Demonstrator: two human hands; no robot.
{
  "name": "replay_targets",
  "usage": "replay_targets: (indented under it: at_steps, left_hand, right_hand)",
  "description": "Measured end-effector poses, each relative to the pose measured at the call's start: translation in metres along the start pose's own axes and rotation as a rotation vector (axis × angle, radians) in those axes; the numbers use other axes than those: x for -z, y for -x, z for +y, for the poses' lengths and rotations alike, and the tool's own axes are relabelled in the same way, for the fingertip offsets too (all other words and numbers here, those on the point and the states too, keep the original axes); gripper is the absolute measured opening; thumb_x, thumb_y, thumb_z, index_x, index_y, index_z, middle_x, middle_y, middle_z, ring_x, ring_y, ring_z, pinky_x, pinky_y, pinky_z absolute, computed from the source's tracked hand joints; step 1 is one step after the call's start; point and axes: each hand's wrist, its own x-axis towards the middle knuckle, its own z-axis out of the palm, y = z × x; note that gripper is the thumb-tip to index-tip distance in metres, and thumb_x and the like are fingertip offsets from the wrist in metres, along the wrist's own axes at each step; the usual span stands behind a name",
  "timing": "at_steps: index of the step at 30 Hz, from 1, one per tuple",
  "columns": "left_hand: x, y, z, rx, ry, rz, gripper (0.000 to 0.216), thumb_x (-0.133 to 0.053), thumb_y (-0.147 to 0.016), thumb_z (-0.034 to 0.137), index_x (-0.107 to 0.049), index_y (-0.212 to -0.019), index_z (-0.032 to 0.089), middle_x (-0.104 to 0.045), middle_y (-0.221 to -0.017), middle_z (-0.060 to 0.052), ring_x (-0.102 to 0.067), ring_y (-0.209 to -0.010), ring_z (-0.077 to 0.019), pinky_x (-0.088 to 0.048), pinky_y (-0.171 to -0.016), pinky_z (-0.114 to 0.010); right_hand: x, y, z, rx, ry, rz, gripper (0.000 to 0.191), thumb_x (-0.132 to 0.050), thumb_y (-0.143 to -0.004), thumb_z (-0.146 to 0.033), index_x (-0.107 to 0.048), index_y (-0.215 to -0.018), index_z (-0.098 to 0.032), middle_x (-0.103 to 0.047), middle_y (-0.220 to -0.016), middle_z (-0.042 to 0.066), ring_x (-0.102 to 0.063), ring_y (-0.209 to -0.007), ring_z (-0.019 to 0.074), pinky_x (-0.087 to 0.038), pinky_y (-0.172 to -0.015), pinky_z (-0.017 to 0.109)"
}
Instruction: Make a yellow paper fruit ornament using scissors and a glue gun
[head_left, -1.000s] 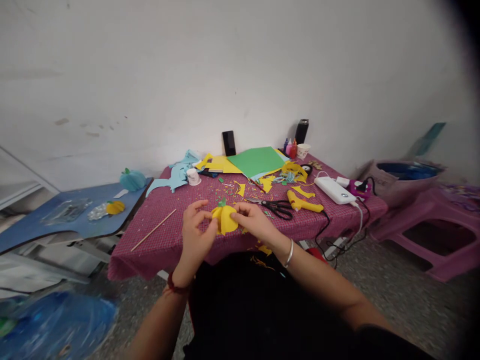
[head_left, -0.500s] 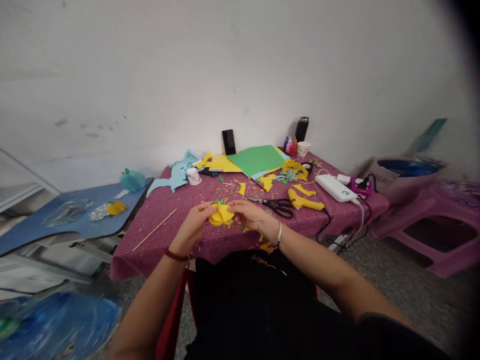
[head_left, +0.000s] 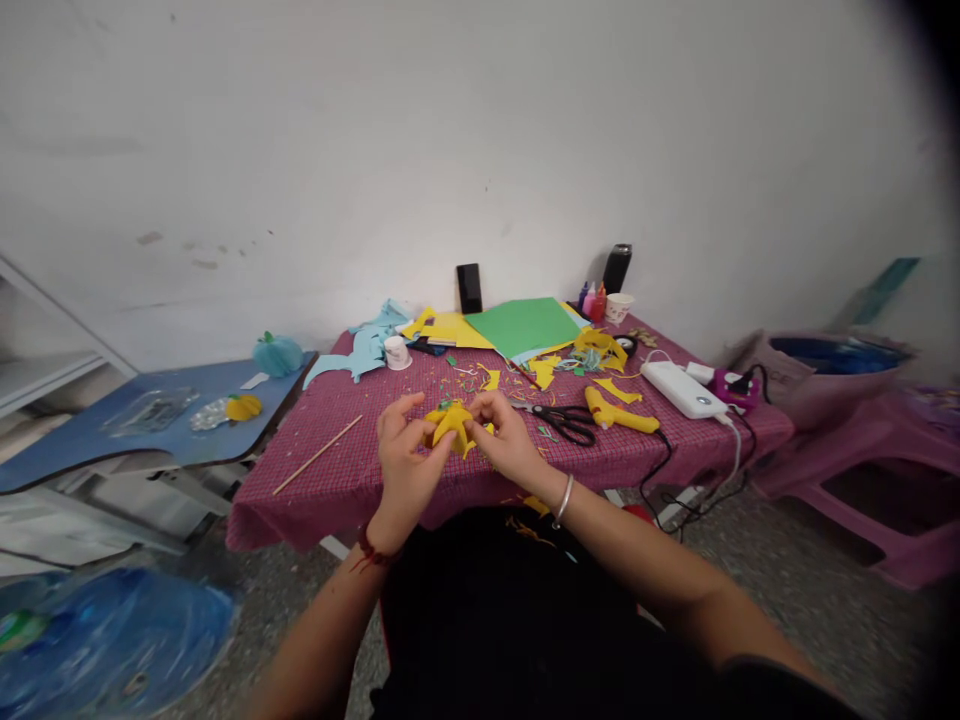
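Observation:
A yellow folded-paper ornament (head_left: 452, 425) with a small green leaf on top is held between both hands, just above the near edge of a table covered in a maroon checked cloth (head_left: 337, 470). My left hand (head_left: 405, 465) pinches its left side with thumb and fingers. On its right side my right hand (head_left: 510, 440), with a silver bangle on the wrist, pinches it too. The ornament's paper leaves are spread open between my fingers.
Black scissors (head_left: 566, 418), a yellow glue gun (head_left: 619, 412), a white power bank (head_left: 684, 388), green paper (head_left: 525, 325) and yellow paper scraps lie on the cloth. A wooden stick (head_left: 319, 455) lies left. A blue board (head_left: 150, 420) holds a teal paper ball and a yellow one. Purple stool (head_left: 862, 470) right.
Both hands keep hold of the yellow ornament and have turned and spread its paper leaves. My left hand has risen from under it to its side. The camera shifted slightly.

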Motion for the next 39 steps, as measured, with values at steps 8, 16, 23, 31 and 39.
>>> replay_targets:
  at_steps: [8,16,23,31,39]
  left_hand:
    - [-0.002,0.002,0.012,0.061,0.054,0.042,0.016,-0.072,-0.074,0.017,-0.060,-0.064,0.019,-0.062,-0.114,-0.008,-0.057,-0.109,-0.0245,-0.043,-0.095,-0.045]
    - [0.004,0.001,0.014,0.361,0.495,-0.035,0.020,-0.072,-0.074,0.023,-0.056,-0.062,0.018,-0.062,-0.112,-0.008,-0.061,-0.103,-0.0226,-0.048,-0.087,-0.037]
    - [0.004,-0.001,0.017,0.655,0.950,-0.017,0.044,-0.078,-0.068,0.019,-0.058,-0.106,0.022,-0.066,-0.101,-0.003,-0.065,-0.088,-0.0156,-0.054,-0.075,-0.027]
    - [0.010,0.000,0.021,0.556,1.034,-0.020,0.035,-0.073,-0.077,0.032,-0.062,-0.109,0.025,-0.067,-0.104,-0.004,-0.065,-0.096,-0.0168,-0.053,-0.084,-0.030]
    - [0.018,0.003,0.016,0.227,0.492,0.093,0.012,-0.068,-0.080,0.021,-0.064,-0.091,0.021,-0.063,-0.092,-0.002,-0.060,-0.090,-0.0175,-0.048,-0.085,-0.033]
  right_hand:
    - [0.006,0.005,-0.011,0.051,0.009,-0.078,0.016,-0.054,-0.087,-0.037,-0.055,-0.086,-0.021,-0.054,-0.075,-0.001,-0.051,-0.067,0.0144,-0.042,-0.062,0.027]
    - [0.004,0.005,-0.014,0.063,-0.008,-0.071,0.027,-0.064,-0.085,-0.042,-0.056,-0.070,-0.020,-0.054,-0.074,0.000,-0.050,-0.070,0.0147,-0.041,-0.066,0.028]
    - [0.008,0.004,-0.021,0.033,-0.051,-0.089,0.028,-0.064,-0.084,-0.046,-0.058,-0.075,-0.020,-0.056,-0.074,-0.001,-0.053,-0.070,0.0141,-0.044,-0.065,0.027]
    - [0.013,0.007,-0.035,0.045,0.071,-0.084,0.020,-0.057,-0.089,-0.033,-0.055,-0.076,-0.019,-0.054,-0.069,-0.002,-0.051,-0.061,0.0119,-0.043,-0.057,0.024]
    - [0.017,0.012,-0.047,0.249,0.375,0.017,0.011,-0.056,-0.087,-0.017,-0.059,-0.076,-0.020,-0.059,-0.081,0.003,-0.054,-0.080,0.0180,-0.042,-0.076,0.032]
